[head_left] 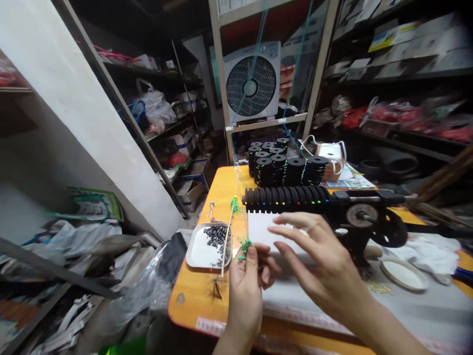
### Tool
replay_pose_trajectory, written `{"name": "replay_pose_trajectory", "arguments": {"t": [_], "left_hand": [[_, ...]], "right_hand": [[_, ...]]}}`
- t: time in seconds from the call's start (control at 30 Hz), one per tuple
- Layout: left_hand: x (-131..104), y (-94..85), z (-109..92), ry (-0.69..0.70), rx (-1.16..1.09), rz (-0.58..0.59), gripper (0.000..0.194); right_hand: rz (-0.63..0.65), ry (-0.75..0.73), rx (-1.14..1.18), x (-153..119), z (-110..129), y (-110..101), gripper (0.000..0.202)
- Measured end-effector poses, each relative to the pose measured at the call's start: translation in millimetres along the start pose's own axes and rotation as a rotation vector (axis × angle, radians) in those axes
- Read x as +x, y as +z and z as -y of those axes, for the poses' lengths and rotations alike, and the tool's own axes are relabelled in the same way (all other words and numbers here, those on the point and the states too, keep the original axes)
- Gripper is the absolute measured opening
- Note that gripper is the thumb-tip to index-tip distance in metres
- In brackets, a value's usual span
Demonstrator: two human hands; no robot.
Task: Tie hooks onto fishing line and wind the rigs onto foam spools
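My left hand (248, 281) is closed, its thumb and fingertips pinching a bunch of small green pieces (244, 245); their exact kind is too small to make out. To its right, my right hand (318, 251) hovers over the white sheet with fingers spread and nothing visible in them. Just beyond both hands lies a black ribbed roller (288, 198) with coloured pinheads along it, mounted on a cranked machine (364, 214). A thin wooden stick (228, 231) runs beside my left hand, and another green bunch (235, 204) hangs near its far end.
A white tray (194, 249) holds small black tubes at the left. Several black ribbed spools (295, 170) stand at the back of the orange table (185, 296). A round lid (403, 273) lies at the right. A box fan (252, 81) stands behind, between crowded shelves.
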State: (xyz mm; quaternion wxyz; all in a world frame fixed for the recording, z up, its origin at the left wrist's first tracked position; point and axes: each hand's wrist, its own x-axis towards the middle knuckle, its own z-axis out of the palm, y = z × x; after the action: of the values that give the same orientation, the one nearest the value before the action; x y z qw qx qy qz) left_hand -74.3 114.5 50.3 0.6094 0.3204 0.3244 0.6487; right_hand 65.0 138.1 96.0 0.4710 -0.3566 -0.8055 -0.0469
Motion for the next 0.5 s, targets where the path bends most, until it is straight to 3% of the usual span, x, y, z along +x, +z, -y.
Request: {"name": "replay_pose_trajectory", "arguments": {"t": [0.1,0.2,0.27,0.4,0.5], "left_hand": [[1.0,-2.7,-0.5,0.03,0.149,-0.011,0.042],[5.8,-3.4,-6.5,0.095,0.282,-0.053,0.042],[12.9,-3.3,-10.9,0.125,0.344,-0.073,0.043],[33.0,-0.6,-17.3,0.205,0.4,-0.092,0.044],[45.3,3.2,-20.4,0.229,0.405,-0.091,0.045]], "right_hand": [[0.046,0.098,0.13,1.8,10.4,4.3,0.021],[-0.114,0.038,-0.027,15.3,-2.0,0.6,0.027],[-0.148,-0.01,-0.18,25.5,-18.4,-3.1,0.034],[-0.015,0.018,-0.361,35.4,-48.7,-2.9,0.043],[0.026,0.04,-0.377,32.7,-57.5,1.4,0.043]]}}
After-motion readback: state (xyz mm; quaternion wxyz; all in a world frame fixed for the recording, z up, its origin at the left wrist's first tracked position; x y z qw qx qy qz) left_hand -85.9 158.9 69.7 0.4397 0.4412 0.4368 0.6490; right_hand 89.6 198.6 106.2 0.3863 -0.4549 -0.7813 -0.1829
